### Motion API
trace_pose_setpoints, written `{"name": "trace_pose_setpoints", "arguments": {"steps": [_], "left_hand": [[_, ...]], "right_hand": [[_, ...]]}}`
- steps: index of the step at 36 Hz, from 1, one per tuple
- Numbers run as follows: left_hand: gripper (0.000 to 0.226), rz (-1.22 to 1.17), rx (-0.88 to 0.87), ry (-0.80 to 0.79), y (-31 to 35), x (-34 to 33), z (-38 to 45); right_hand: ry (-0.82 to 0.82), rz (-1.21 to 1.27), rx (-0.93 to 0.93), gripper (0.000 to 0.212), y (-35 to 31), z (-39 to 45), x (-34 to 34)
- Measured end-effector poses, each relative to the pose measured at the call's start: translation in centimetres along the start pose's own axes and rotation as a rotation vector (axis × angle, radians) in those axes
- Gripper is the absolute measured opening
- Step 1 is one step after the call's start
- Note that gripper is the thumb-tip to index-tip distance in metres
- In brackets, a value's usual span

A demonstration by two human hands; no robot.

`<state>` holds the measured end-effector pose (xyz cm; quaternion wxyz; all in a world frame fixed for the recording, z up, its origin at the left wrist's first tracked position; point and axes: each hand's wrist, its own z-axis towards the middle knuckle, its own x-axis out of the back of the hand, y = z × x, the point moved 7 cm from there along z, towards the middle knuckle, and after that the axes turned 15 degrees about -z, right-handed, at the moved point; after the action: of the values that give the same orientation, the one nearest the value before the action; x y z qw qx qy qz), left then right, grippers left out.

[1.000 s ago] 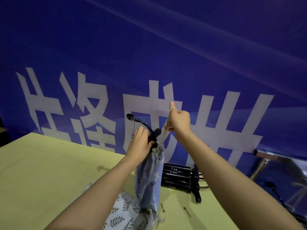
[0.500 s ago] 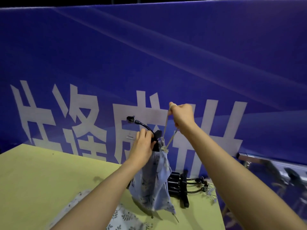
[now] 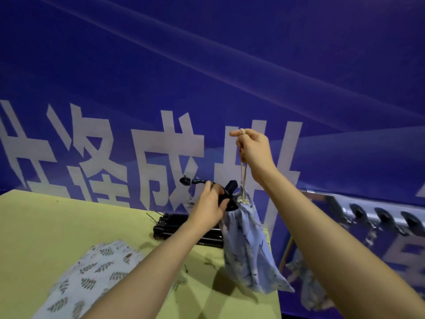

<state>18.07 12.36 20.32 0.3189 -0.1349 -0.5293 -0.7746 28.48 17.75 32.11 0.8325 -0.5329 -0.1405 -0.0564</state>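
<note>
From the head view, a blue banner with big white characters fills the whole upper frame behind a yellow-green table in the lower left. A stack of black bars lies at the table's far edge, just behind the left wrist and partly hidden by it. A pale cloth with a leaf print lies crumpled in the lower left, with the left forearm crossing its near corner. A few thin metal bits are scattered on the table between the two arms. At the right edge of the frame stands a blurred metal rack, and more pale cloth shows below it, past the table's edge. The drawstring bag hangs right of centre, between the two forearms, over the table's right-hand edge. The left hand is curled at the bag's mouth, gripping the black hooked piece that sticks out of it. The right hand is directly above the bag, fingers closed on the cord, which loops over the outstretched forefinger and runs taut down to the bag's neck. The bag is light blue with darker blotches, gathered tight at the top and sagging to a wider, flat bottom. The piece's thin stem curves left to a small knob.
</note>
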Motion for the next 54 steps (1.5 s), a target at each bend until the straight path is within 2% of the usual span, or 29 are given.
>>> {"name": "trace_pose_setpoints", "arguments": {"steps": [8, 12, 16, 21, 27, 32, 35, 38, 41, 43, 49, 54], "left_hand": [[0.03, 0.028, 0.027, -0.111, 2.3, -4.6, -2.9], [0.037, 0.109, -0.004, -0.183, 3.5, -6.2, -4.2], [0.049, 0.343, -0.142, -0.264, 4.7, -7.5, -5.5], [0.051, 0.4, -0.256, -0.307, 6.3, -8.8, -7.2], [0.077, 0.302, -0.103, -0.408, 8.8, -11.2, -8.5], [0.076, 0.069, 0.068, -0.347, 10.1, -11.9, -8.9], [0.074, 0.091, 0.082, -0.387, 11.7, -13.9, -9.3], [0.055, 0.081, 0.082, -0.4, 14.1, -15.8, -9.8], [0.035, 0.11, 0.038, -0.347, 16.3, -18.2, -10.0], [0.028, 0.156, 0.04, -0.335, 17.1, -20.6, -10.1], [0.033, 0.272, 0.081, -0.362, 18.1, -27.6, -11.1], [0.04, 0.388, 0.112, -0.392, 18.3, -32.2, -12.3]], "right_hand": [[0.047, -0.033, -0.051, 0.026, 2.0, -3.3, 3.8], [0.14, -0.08, -0.032, 0.027, 2.4, -5.3, 5.7], [0.283, -0.121, -0.03, 0.026, 3.8, -7.7, 7.6], [0.377, -0.066, -0.043, 0.027, 5.2, -10.3, 9.6], [0.335, -0.077, -0.027, 0.026, 5.0, -12.9, 11.2], [0.379, -0.016, -0.013, 0.026, 4.5, -13.7, 14.7], [0.371, -0.003, 0.004, 0.026, 4.7, -14.1, 17.3], [0.343, -0.007, 0.011, 0.026, 5.4, -14.5, 19.3], [0.284, 0.033, 0.007, 0.026, 6.1, -15.1, 21.1], [0.25, 0.07, -0.002, 0.025, 6.9, -15.5, 22.8], [0.186, 0.117, -0.036, 0.028, 10.0, -16.7, 27.7], [0.214, 0.159, -0.101, 0.03, 13.5, -17.7, 31.1]]}}
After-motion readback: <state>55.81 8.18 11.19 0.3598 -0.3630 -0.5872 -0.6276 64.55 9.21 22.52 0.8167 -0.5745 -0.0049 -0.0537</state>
